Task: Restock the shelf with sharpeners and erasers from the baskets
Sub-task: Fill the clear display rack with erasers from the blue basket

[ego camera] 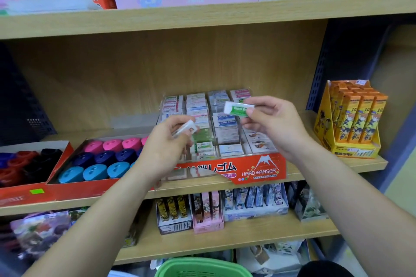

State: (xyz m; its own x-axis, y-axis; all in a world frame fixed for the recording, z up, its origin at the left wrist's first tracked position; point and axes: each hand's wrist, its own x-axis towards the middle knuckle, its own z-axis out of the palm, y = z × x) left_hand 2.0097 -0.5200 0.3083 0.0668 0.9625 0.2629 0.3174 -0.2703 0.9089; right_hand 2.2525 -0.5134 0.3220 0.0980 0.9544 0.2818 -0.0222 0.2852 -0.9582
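Pinching green eraser (pixel 237 109) crosswise in right hand (pixel 272 128), over eraser tray (pixel 258 171) at frame centre. Gripping white eraser (pixel 185 129) in left hand (pixel 166 148), lower, nearer tray front.

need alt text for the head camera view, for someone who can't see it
A person's right hand pinches a green-and-white eraser and the left hand holds a white eraser above a red Hard Eraser display box on a wooden shelf. Round sharpeners fill a tray to the left; a green basket sits below.
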